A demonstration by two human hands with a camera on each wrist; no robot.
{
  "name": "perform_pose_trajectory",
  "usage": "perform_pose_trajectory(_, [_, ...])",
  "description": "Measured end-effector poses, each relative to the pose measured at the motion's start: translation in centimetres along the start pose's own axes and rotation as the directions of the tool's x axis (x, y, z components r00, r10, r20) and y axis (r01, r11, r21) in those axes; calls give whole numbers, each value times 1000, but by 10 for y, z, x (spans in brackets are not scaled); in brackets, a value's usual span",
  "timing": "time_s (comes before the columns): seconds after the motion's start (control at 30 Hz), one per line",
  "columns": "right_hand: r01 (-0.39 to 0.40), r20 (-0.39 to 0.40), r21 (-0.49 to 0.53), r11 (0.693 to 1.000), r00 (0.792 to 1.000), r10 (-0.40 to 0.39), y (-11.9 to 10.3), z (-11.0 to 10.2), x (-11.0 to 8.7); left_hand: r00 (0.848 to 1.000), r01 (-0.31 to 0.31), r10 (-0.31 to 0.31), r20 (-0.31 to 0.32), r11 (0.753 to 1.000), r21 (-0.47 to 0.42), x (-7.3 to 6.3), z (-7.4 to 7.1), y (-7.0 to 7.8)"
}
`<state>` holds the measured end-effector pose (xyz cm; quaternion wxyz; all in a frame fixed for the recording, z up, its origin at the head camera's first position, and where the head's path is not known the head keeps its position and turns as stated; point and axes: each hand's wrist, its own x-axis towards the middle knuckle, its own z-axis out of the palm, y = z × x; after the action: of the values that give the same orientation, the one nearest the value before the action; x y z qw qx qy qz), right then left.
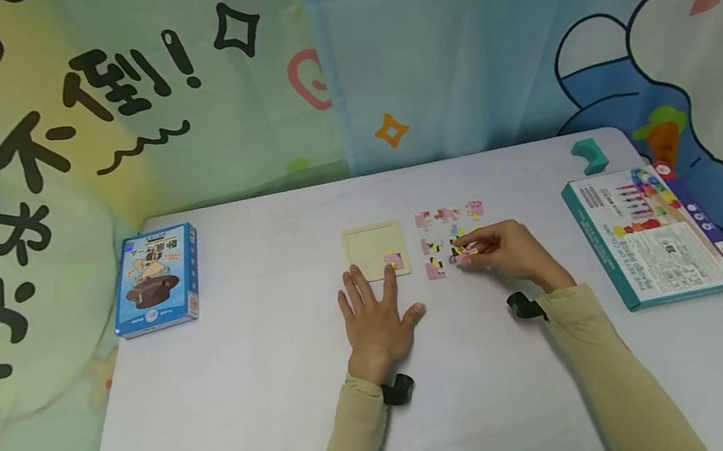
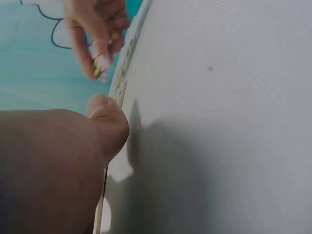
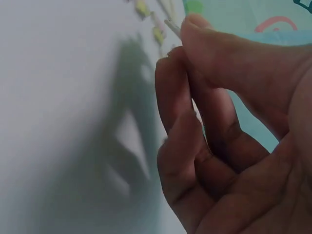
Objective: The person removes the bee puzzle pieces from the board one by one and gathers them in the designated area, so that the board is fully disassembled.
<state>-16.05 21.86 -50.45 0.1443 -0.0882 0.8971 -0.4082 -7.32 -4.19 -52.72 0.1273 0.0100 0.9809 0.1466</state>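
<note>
A square, pale wooden puzzle tray [image 1: 371, 229] lies on the table with one pink puzzle piece [image 1: 394, 260] in its lower right corner. My left hand [image 1: 378, 329] is spread flat in front of it, fingertips at the tray's near edge. Right of the tray, several loose puzzle pieces [image 1: 435, 270] lie in rough rows. Above them my right hand [image 1: 506, 251] pinches a pink and yellow puzzle piece [image 2: 103, 63] between thumb and fingers. In the right wrist view only the thin edge of that piece [image 3: 171, 27] shows by the thumb tip.
A blue box [image 1: 156, 280] lies at the table's left side. On the right is a larger white and teal box [image 1: 661, 233], with a teal curved block [image 1: 590, 156] behind it. A printed curtain [image 1: 433, 48] hangs along the back of the white table [image 1: 247, 401].
</note>
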Motion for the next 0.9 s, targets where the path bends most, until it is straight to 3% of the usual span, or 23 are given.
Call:
perform_pose_trajectory(0.33, [-15, -10, -65, 998, 1000, 14, 14, 6, -10, 1000, -6, 6, -2, 999, -35, -2, 0, -1])
perform_pose_trajectory(0.57, [44, -50, -88, 995, 998, -48, 13, 12, -10, 1000, -19, 19, -11, 996, -85, -3, 2, -4])
perform_pose_trajectory(0.9, [66, -62, -112, 991, 995, -73, 15, 13, -7, 999, -30, 28, -22, 991, -128, -4, 7, -7])
